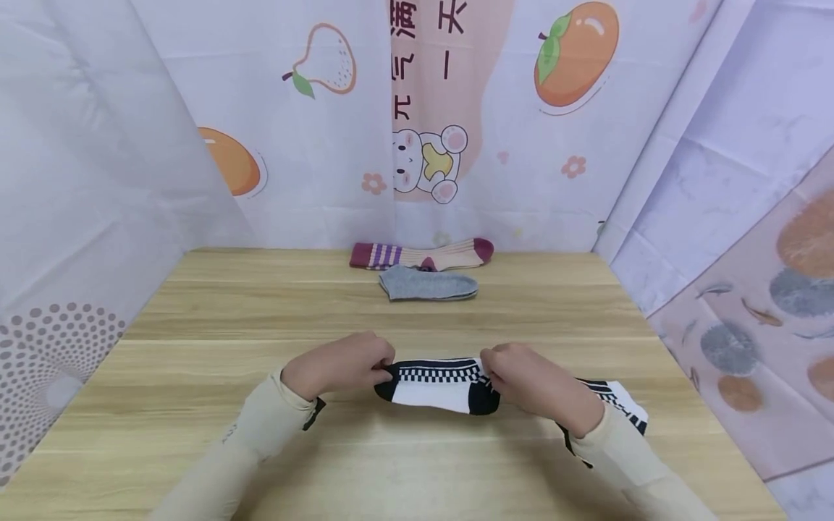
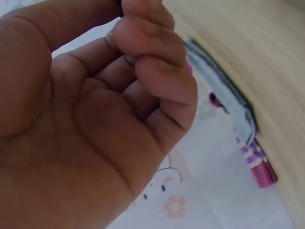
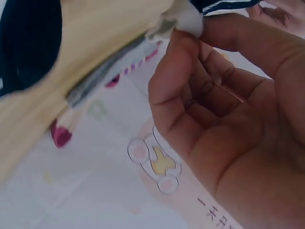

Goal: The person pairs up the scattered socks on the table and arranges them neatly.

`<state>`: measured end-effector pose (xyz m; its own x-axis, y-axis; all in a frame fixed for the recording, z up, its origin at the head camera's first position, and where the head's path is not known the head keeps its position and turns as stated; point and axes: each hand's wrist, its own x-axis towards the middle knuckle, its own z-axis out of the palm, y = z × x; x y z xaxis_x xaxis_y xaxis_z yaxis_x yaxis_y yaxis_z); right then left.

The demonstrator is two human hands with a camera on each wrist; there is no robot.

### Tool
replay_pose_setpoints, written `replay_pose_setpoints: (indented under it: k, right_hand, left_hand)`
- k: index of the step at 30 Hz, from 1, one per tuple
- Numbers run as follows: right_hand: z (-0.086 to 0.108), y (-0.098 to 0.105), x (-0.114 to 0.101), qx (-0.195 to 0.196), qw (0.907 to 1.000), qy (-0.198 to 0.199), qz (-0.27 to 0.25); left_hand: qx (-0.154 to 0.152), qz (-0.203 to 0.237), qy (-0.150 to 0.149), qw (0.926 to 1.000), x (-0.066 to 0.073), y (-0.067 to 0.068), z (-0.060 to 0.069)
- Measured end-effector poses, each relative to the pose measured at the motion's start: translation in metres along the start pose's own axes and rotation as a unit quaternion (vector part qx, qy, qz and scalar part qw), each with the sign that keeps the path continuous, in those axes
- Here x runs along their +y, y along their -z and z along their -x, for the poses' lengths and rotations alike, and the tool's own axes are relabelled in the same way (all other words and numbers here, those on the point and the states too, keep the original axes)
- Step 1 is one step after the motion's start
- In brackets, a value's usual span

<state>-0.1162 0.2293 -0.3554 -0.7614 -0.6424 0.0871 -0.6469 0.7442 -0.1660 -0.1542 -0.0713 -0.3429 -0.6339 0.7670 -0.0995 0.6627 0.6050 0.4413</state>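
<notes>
A white sock with black toe and heel and a black checkered band (image 1: 430, 391) is stretched between both hands, just above the table. My left hand (image 1: 348, 365) pinches its black toe end. At the other end my right hand (image 1: 524, 380) pinches the white cuff, which also shows between thumb and finger in the right wrist view (image 3: 183, 21). A second black-and-white checkered sock (image 1: 622, 405) lies to the right, partly hidden behind the right forearm. In the left wrist view the curled fingers (image 2: 162, 78) are near, with the sock mostly out of sight.
Farther back on the wooden table (image 1: 260, 311) lie grey socks (image 1: 430, 284). Just behind them are cream socks with maroon ends and purple stripes (image 1: 449, 255), close to the printed curtain (image 1: 313, 166) at the back. Fabric also hangs on both sides.
</notes>
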Motion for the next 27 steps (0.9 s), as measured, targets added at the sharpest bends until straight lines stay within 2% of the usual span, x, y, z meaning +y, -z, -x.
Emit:
replay_pose_setpoints:
  k: [3, 7, 11, 13, 18, 21, 24, 27]
  right_hand:
    - [-0.005, -0.007, -0.003, -0.016, 0.9997, 0.004, 0.018]
    - [-0.009, -0.021, -0.006, -0.039, 0.9977, -0.008, 0.055]
    - [-0.010, -0.034, -0.008, -0.056, 0.9953, -0.024, 0.075]
    - [-0.010, -0.038, -0.008, -0.061, 0.9949, -0.032, 0.074]
    - [-0.009, -0.038, -0.009, -0.059, 0.9953, -0.037, 0.067]
    - [-0.009, -0.032, -0.010, -0.057, 0.9960, -0.036, 0.058]
    - [-0.008, -0.026, -0.010, -0.054, 0.9964, -0.038, 0.054]
    - [-0.004, -0.020, -0.009, -0.049, 0.9966, -0.043, 0.050]
  left_hand:
    - [-0.010, -0.008, 0.019, 0.9997, -0.001, -0.005, -0.003]
    - [-0.040, -0.023, 0.065, 0.9969, -0.003, -0.016, -0.007]
    - [-0.083, -0.038, 0.119, 0.9887, -0.003, -0.026, -0.010]
    - [-0.095, -0.043, 0.138, 0.9849, -0.003, -0.029, -0.011]
    - [-0.096, -0.042, 0.156, 0.9822, -0.002, -0.029, -0.008]
    - [-0.092, -0.025, 0.166, 0.9816, 0.000, -0.024, -0.003]
    - [-0.075, -0.013, 0.176, 0.9815, 0.002, -0.018, 0.001]
    - [-0.055, -0.015, 0.165, 0.9846, 0.005, -0.012, 0.001]
